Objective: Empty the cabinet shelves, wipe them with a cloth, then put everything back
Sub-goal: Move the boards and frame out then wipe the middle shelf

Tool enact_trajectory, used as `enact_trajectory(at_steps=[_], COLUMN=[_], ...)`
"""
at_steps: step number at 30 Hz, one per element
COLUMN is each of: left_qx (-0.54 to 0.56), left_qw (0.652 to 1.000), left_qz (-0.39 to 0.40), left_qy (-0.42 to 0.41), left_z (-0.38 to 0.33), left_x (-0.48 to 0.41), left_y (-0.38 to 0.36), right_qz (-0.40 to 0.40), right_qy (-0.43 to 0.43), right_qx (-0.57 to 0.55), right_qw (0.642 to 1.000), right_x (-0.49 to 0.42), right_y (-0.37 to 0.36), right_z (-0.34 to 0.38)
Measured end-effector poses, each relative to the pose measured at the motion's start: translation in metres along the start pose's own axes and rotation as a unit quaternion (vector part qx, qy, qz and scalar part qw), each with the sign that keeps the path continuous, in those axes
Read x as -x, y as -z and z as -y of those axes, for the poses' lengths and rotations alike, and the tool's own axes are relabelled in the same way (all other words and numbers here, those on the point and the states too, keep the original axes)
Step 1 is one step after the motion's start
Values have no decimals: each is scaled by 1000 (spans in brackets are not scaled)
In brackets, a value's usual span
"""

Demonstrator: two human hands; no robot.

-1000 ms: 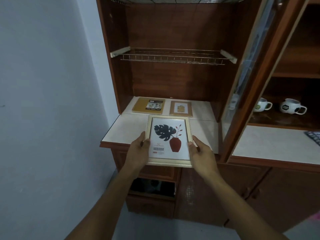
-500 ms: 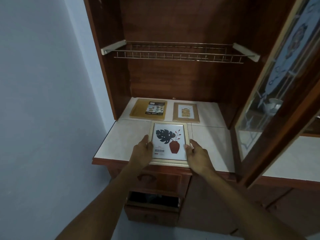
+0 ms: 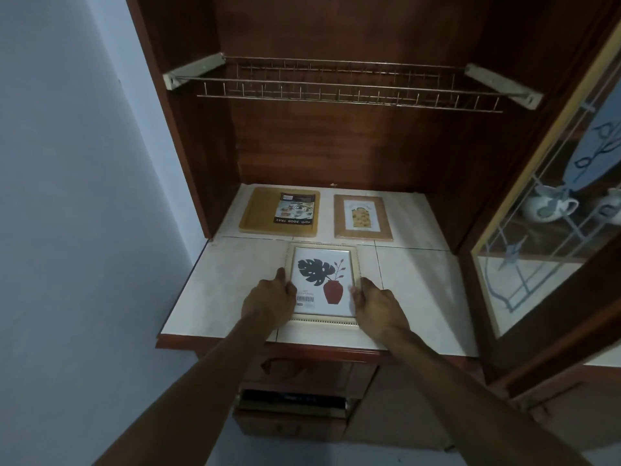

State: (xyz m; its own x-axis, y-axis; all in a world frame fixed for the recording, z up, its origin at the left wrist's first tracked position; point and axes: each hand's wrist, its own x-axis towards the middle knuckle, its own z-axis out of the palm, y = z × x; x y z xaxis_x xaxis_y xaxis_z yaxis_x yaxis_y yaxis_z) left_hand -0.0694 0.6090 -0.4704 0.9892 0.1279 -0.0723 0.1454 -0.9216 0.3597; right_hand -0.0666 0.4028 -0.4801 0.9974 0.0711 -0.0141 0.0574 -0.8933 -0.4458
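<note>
cabinet [image 3: 336,146] | wire rack [image 3: 336,85]: 12 o'clock, high | tiled shelf [image 3: 228,280]: gilt picture frame [image 3: 322,280] lies at front centre | food tray [image 3: 258,213] at its 11 o'clock, wooden frame [image 3: 363,217] at 1 o'clock | left hand [image 3: 267,297], right hand [image 3: 376,302]: fingers curled, gripping gilt frame's side edges at 8 and 4 o'clock

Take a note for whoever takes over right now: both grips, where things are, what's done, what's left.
Left grip and right grip hold the leaf-print frame by its sides, flat on the tiled counter.
Food tray and small wooden frame lie behind it, side by side.
Done: wire rack bare. Wiped or not, cannot tell; no cloth visible.
Left: put all three back.
</note>
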Motion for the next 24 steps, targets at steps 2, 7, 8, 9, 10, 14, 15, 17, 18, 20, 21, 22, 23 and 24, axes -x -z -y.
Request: enact_trajectory(at_steps=[2, 7, 8, 9, 10, 14, 15, 17, 18, 20, 21, 22, 23, 24], left_qx=[-46, -159, -169, -173, -176, -179, -178, -174, -173, -171, -168, -164, -161, -159], left_qw=[999, 987, 985, 984, 984, 983, 983, 984, 984, 985, 985, 986, 986, 986], left_qz=[1, 0, 0, 1, 2, 1, 0, -4, -5, -3, -1, 1, 2, 2], left_qy=[0, -18, -23, -28, -33, -35, -35, -34, -34, -35, -37, -40, -42, -40], left_z=[-1, -3, -2, -2, -2, 0, 1, 2, 3, 4, 4, 4, 5, 5], left_x=[-3, -4, -4, -4, -5, -4, -3, -2, -2, -3, -4, -4, -3, -2], left_y=[-1, 2, 3, 3, 3, 4, 3, 1, 1, 0, 1, 2, 3, 6], right_qz=[-1, -7, -4, -4, -1, 14, 16, 18, 19, 22, 25, 28, 33, 40], right_qy=[6, 9, 8, 7, 4, -1, -1, 1, 2, 4, 2, -2, -6, -12], right_qx=[16, 48, 49, 48, 48, 59, 60, 60, 60, 57, 55, 52, 50, 46], right_qw=[1000, 999, 999, 999, 999, 998, 998, 998, 998, 998, 998, 998, 998, 998], right_x=[-3, -7, -8, -8, -9, -9, -8, -7, -6, -6, -6, -6, -5, -5], right_y=[0, -2, -2, -2, -2, -4, -5, -5, -4, -3, -2, 0, 3, 7], right_z=[-1, 0, 1, 1, 1, 2, 2, 1, 2, 3, 4, 4, 5, 5])
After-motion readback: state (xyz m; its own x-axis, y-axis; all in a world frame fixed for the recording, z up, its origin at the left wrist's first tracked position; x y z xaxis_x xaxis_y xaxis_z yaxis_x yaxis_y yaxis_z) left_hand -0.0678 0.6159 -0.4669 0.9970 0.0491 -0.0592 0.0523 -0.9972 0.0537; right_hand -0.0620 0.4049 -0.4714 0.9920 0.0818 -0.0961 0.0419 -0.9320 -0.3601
